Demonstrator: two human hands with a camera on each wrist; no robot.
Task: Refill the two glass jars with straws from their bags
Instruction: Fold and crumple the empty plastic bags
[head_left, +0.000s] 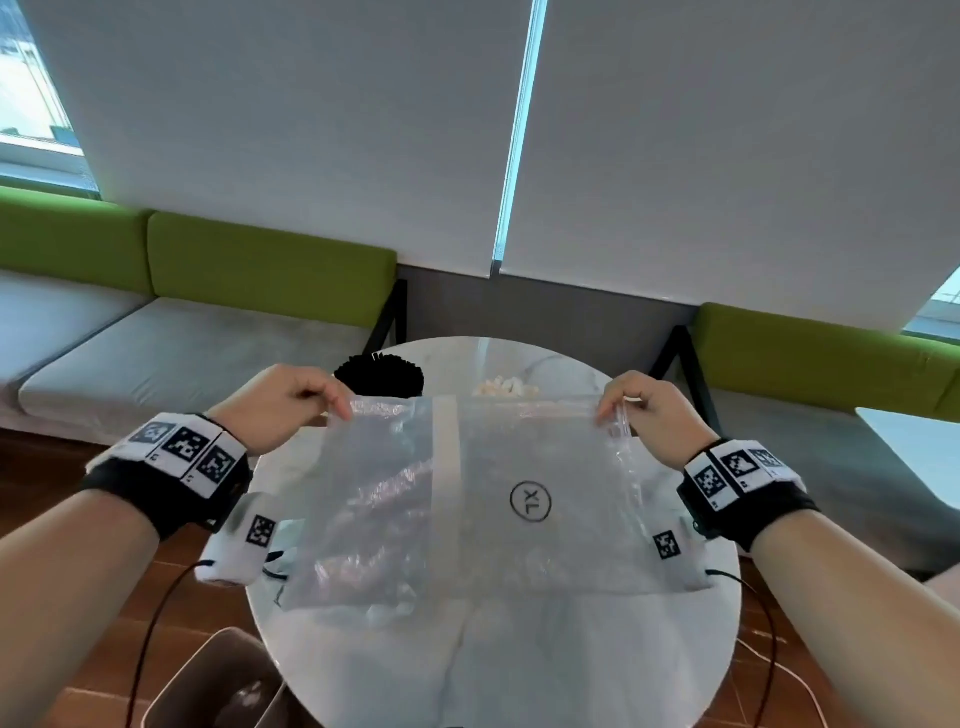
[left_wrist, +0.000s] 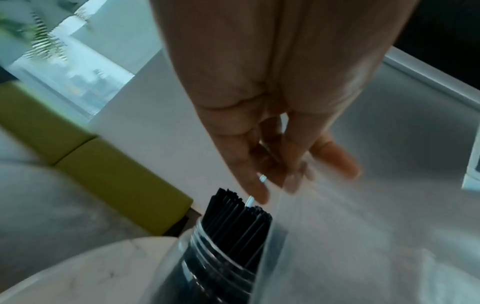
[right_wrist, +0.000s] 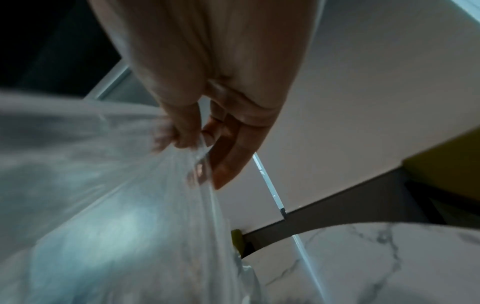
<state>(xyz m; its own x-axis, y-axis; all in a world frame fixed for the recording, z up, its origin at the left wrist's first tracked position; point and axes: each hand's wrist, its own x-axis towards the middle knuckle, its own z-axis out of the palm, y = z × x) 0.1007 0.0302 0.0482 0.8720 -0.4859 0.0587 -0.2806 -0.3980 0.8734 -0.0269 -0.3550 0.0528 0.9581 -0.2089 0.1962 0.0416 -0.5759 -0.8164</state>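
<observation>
A clear plastic bag (head_left: 478, 499), printed with a circled XL, hangs stretched in the air above the round marble table (head_left: 519, 675). My left hand (head_left: 291, 400) pinches its top left corner and my right hand (head_left: 649, 410) pinches its top right corner. Behind the bag stands a glass jar packed with black straws (head_left: 379, 374), close under my left fingers (left_wrist: 257, 185) in the left wrist view, where the jar (left_wrist: 221, 257) shows its threaded neck. Pale straw tops (head_left: 501, 387) of a second jar peek over the bag's upper edge. The bag (right_wrist: 116, 205) fills the right wrist view below my right hand (right_wrist: 207, 144).
A bench with grey seat cushions (head_left: 182, 353) and green back cushions (head_left: 270, 265) runs behind the table. A bin with a plastic liner (head_left: 223, 686) stands on the floor at the lower left. Cables hang from both wristbands.
</observation>
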